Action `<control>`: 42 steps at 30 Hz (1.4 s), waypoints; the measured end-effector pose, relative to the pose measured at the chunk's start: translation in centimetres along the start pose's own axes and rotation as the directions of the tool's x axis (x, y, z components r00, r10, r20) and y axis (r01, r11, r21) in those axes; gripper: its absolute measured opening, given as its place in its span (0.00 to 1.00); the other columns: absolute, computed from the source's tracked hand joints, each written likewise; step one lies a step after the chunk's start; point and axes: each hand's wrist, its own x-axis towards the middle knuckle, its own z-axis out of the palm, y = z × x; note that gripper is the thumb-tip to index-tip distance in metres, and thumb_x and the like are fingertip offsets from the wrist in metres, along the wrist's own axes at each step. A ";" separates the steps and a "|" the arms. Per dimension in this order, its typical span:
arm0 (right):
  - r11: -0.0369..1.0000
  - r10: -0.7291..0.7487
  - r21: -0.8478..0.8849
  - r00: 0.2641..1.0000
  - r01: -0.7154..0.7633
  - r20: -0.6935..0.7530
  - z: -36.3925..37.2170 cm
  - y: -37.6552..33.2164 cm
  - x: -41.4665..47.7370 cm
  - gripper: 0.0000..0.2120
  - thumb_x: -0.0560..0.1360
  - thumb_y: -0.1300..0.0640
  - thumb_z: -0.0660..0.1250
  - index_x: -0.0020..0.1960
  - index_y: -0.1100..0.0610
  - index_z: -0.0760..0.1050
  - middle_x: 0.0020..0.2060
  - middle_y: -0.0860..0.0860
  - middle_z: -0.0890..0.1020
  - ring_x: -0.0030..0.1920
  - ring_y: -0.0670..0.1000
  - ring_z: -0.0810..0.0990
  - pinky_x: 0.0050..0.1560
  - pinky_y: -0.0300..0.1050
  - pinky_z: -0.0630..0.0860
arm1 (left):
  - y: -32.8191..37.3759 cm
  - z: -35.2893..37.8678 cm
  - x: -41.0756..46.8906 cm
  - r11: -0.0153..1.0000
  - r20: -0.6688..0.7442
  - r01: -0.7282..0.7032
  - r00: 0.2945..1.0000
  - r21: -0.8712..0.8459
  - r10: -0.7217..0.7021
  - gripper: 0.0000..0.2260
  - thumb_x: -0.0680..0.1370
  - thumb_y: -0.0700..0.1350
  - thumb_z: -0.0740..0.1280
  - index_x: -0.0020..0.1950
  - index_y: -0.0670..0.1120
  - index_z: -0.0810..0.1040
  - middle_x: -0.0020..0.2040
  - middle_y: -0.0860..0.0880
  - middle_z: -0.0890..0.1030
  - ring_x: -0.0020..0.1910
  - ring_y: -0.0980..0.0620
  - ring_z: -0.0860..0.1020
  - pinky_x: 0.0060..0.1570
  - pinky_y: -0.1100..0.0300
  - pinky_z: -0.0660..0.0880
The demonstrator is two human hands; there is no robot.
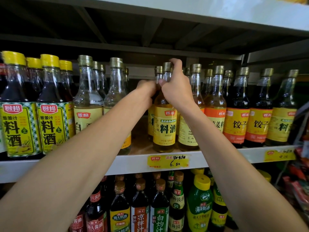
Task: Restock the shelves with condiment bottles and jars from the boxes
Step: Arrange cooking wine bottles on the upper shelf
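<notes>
1. Two hands meet at the bottle necks. The right hand (175, 87) wraps thumb and fingers round the neck and gold cap of a yellow-labelled cooking wine bottle (164, 128).
2. The left hand (146, 91) is curled tight against the necks there; which bottle it grips cannot be told.
3. The cooking wine bottle stands upright at the front of the middle shelf (133, 162), with a matching bottle (151, 121) just behind it to the left.
4. A yellow price tag (168, 162) sits on the shelf edge below.
5. Dark sauce bottles (237, 114) stand to the right and pale vinegar bottles (87, 97) to the left.
</notes>
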 end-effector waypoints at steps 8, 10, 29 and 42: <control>0.996 -0.078 -0.061 0.991 0.072 -0.104 -1.4 0.0 -1.5 0.32 0.79 0.57 0.68 0.78 0.55 0.58 0.67 0.53 0.76 0.66 0.51 0.75 0.65 0.46 0.73 | -1.8 -0.1 -3.9 0.975 -0.046 -0.215 0.976 -0.053 0.213 0.10 0.84 0.50 0.59 0.52 0.50 0.78 0.51 0.47 0.81 0.53 0.49 0.79 0.55 0.51 0.76; 0.985 -0.165 -0.093 0.948 0.145 -0.273 -2.9 0.2 -2.2 0.22 0.79 0.60 0.67 0.71 0.57 0.70 0.62 0.49 0.78 0.61 0.46 0.76 0.62 0.40 0.75 | -2.8 -0.7 -5.0 0.944 0.012 -0.327 0.945 0.032 0.327 0.14 0.85 0.50 0.57 0.66 0.49 0.76 0.61 0.49 0.80 0.61 0.51 0.77 0.65 0.49 0.72; 0.930 0.142 -0.308 0.969 -0.201 -0.203 -3.7 3.8 -2.9 0.35 0.75 0.52 0.72 0.77 0.57 0.60 0.54 0.54 0.82 0.45 0.52 0.83 0.49 0.51 0.82 | -7.5 -2.2 -7.2 0.532 0.238 -0.659 0.719 0.532 0.653 0.30 0.80 0.44 0.68 0.79 0.48 0.59 0.77 0.51 0.64 0.75 0.52 0.62 0.68 0.62 0.57; 0.896 -0.401 -0.349 0.840 0.276 -0.365 3.6 -0.8 -8.9 0.16 0.77 0.66 0.64 0.64 0.64 0.74 0.62 0.59 0.74 0.66 0.54 0.72 0.66 0.43 0.72 | -7.3 -13.8 -9.2 -0.483 0.583 -0.329 0.523 0.811 0.622 0.32 0.74 0.61 0.66 0.76 0.53 0.67 0.81 0.42 0.51 0.79 0.34 0.42 0.72 0.29 0.46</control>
